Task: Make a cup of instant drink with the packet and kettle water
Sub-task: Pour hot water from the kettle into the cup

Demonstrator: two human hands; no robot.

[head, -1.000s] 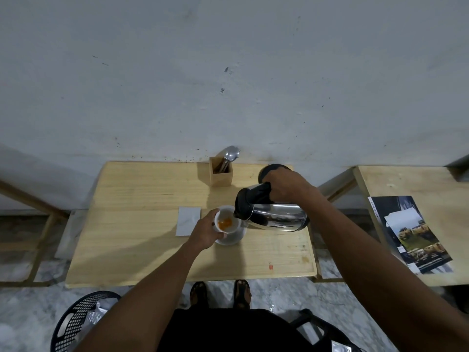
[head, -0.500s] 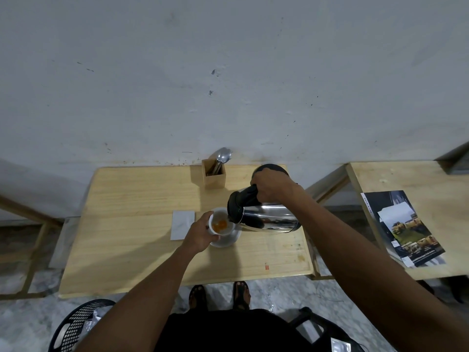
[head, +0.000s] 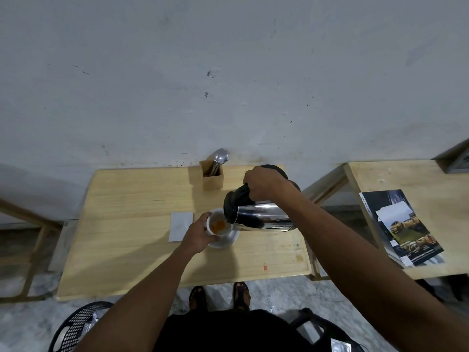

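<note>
A white cup (head: 218, 224) with orange powder inside stands on a white saucer (head: 229, 240) near the middle of the wooden table (head: 127, 250). My left hand (head: 198, 235) grips the cup's left side. My right hand (head: 264, 184) is closed on the black handle of a shiny steel kettle (head: 264, 217), which is tipped nearly flat with its black lid end right over the cup's rim. A pale flat packet (head: 180, 226) lies on the table just left of the cup.
A wooden holder with a metal spoon (head: 212, 174) stands at the table's back edge by the wall. A second table (head: 411, 212) at the right carries magazines (head: 403, 227). A black mesh basket (head: 76, 326) sits on the floor at lower left.
The kettle stays tipped over the cup with both hands in the same grip. The whole scene shifted slightly in view as my head moved.
</note>
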